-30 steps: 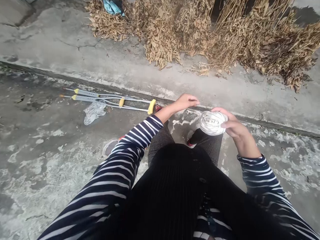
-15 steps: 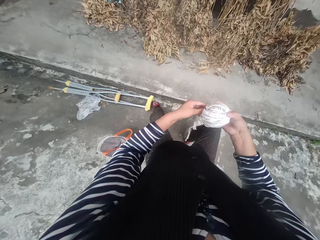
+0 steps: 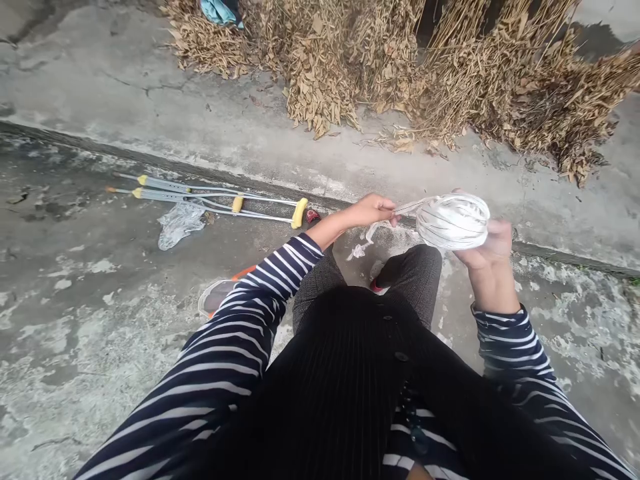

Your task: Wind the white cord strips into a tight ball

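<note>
Cord (image 3: 453, 221), white and wound into a ball, is held right of the frame's centre by the right hand (image 3: 493, 250), curled against its right side, while a strand (image 3: 414, 205) stretched out from the ball is pinched between the thumb and fingers of the left hand (image 3: 373, 210) near the centre. A loose end (image 3: 358, 251) is seen dangling below that hand. Crutches (image 3: 163, 194) are laid on the ground at centre left, touched by a clear plastic bag (image 3: 180, 228), and dried stalks (image 3: 500, 87) are heaped across the upper right.
</note>
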`<state>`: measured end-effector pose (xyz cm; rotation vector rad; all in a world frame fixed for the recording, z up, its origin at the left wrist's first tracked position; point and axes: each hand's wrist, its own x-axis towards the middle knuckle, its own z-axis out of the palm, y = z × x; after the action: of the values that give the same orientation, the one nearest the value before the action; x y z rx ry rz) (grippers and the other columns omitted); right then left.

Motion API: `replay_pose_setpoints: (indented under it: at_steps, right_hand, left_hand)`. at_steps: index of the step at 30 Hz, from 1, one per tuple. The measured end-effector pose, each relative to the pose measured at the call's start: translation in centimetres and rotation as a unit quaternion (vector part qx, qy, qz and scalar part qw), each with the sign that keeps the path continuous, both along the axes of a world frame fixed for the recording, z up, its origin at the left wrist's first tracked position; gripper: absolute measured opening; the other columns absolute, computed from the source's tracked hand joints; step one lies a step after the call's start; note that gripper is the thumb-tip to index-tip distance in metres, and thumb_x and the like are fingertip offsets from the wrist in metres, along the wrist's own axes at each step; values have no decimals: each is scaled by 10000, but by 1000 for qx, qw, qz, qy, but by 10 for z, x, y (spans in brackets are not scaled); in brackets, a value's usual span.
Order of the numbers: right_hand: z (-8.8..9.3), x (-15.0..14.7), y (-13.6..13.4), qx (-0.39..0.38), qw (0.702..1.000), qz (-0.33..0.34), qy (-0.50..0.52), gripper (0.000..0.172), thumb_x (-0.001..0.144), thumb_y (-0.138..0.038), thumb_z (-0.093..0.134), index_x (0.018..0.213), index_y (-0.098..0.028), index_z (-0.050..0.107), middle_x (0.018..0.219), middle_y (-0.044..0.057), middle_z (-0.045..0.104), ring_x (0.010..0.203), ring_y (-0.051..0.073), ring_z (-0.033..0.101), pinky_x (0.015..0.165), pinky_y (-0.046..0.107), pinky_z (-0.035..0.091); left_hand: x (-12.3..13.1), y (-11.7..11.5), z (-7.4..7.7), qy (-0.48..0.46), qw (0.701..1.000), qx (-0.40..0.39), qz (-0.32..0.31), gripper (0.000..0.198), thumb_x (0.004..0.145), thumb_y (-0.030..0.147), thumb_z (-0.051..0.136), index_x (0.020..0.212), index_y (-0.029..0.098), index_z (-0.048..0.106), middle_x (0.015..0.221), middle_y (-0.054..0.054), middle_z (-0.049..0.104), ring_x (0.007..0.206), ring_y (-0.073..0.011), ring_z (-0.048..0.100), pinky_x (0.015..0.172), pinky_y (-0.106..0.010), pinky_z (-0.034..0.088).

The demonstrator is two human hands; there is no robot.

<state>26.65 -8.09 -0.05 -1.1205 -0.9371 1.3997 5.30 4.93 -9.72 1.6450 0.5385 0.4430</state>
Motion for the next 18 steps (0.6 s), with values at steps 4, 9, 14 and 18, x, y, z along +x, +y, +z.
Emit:
replay_pose_setpoints:
  at_steps: [4,9,14,18]
  right_hand:
    - [21,-3,-4,23,997,-28,75,538,526,-349,740,1054,-279,670,1005,69,743,1225,387,620,1076,613,462]
    - [39,-11,-9,16,995,-42,93,672,502,-274,722,1170,-287,651,1099,86,744,1225,404,631,1080,630,483]
    - [53,-14,-8,36,995,-76,54,544,487,-306,739,1029,-280,695,1055,80,747,1245,437,621,1029,654,540]
    - [63,-2,-8,108,989,-95,36,488,504,-469,875,937,-302,724,967,70,744,1258,451,616,1005,699,558]
  left_hand:
    - [-8,10,-18,15,998,-34,42,230,843,310,651,802,113,764,871,-88,761,857,-156,662,895,-276,469]
    - [-4,24,-29,36,995,-19,90,175,794,276,683,800,121,765,743,-55,721,780,-161,630,821,-269,490]
    - [3,38,-44,67,993,7,94,158,781,246,648,780,138,763,672,-17,665,685,-143,571,714,-236,462]
    - [2,42,-63,93,993,24,74,210,818,251,600,872,147,774,781,-22,705,714,-131,571,751,-219,455]
